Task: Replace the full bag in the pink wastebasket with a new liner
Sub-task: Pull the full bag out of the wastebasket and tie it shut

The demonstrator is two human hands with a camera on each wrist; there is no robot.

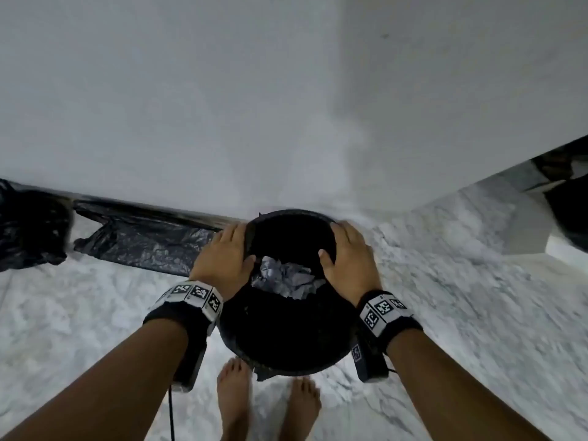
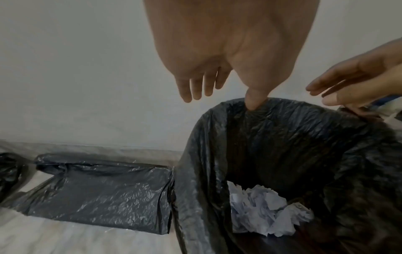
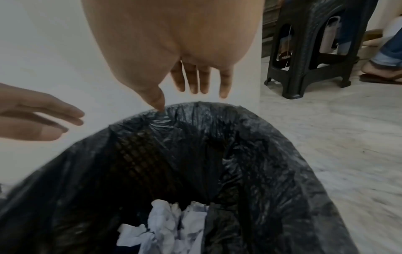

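The wastebasket (image 1: 286, 332) stands on the marble floor against the wall, wrapped all over by its black bag (image 2: 282, 137), so no pink shows. Crumpled white paper (image 1: 284, 278) lies inside the bag (image 3: 261, 171). My left hand (image 1: 222, 253) is at the left side of the rim and my right hand (image 1: 348, 256) at the right side. Both have straight fingers, with the thumbs reaching over the bag's edge. In the wrist views the left thumb (image 2: 252, 101) and right thumb (image 3: 157, 101) touch the bag's folded rim. A flat new black liner (image 1: 143, 243) lies on the floor to the left.
A bunched black bag (image 1: 28, 224) sits at the far left by the wall. A black plastic stool (image 3: 311, 51) and another person's sandalled foot (image 3: 383, 68) are off to the right. My bare feet (image 1: 235, 396) stand just before the basket.
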